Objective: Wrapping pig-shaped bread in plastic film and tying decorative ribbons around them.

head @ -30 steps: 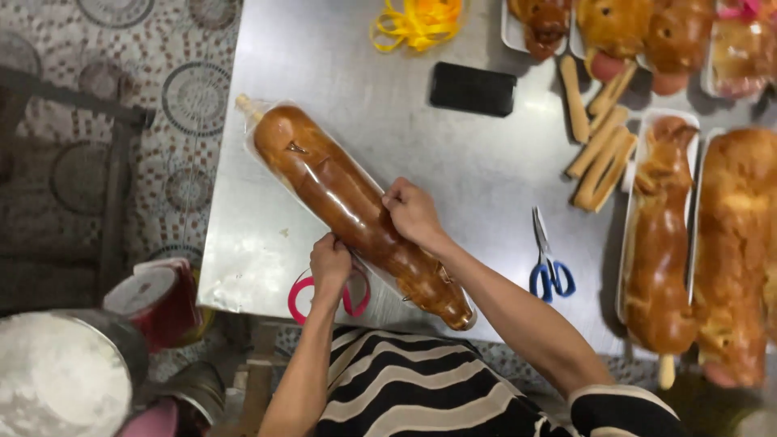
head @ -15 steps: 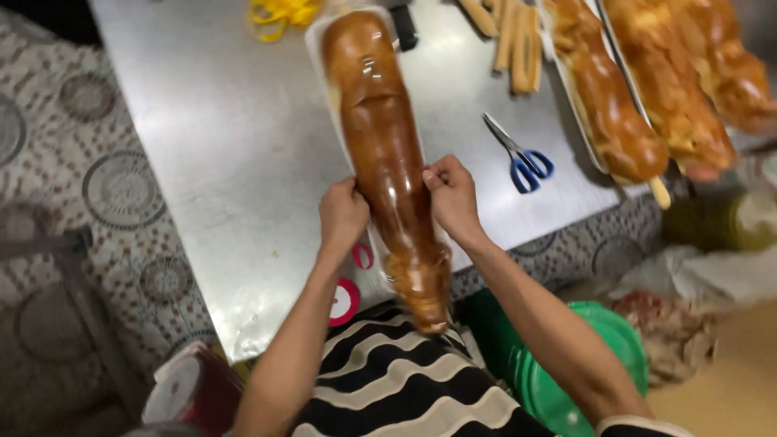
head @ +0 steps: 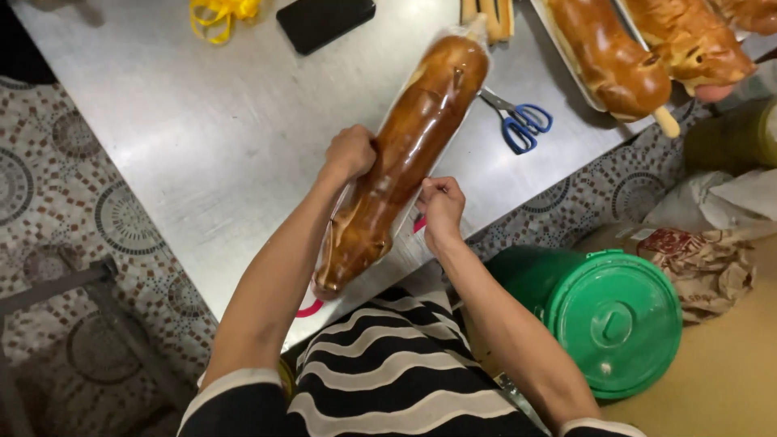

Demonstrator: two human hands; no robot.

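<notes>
Both hands were on the wrapped roast pig (head: 405, 154): my left hand (head: 350, 152) was closed in a fist against its left flank near the middle, my right hand (head: 441, 204) pinched the clear film at its right edge, fingers curled shut on the plastic. Big to small: the steel table (head: 202, 137) carried everything; the wrapped roast pig lay diagonally across it, the snout end hanging over the near table edge toward my striped shirt, the far end pointing at the tray. It looked already sleeved in clear film along the whole length, twisted closed at the far tip; my guess was the wrap was mostly done and the near end and side seam were left to tighten or seal, couldn't tell if any tape was on yet. At the far right the tray (head: 566, 57) held more glazed roasts (head: 615, 57), unwrapped as far as I could see, so those looked left to do. Off the table to my right stood a green lidded bucket (head: 611, 320). Just right of the pig lay the blue-handled scissors (head: 522, 121), untouched. A dark phone (head: 324, 20) and a yellow ribbon bundle (head: 222, 12) sat at the far edge, and a red tape ring (head: 310, 308) peeked out under the snout end.
</notes>
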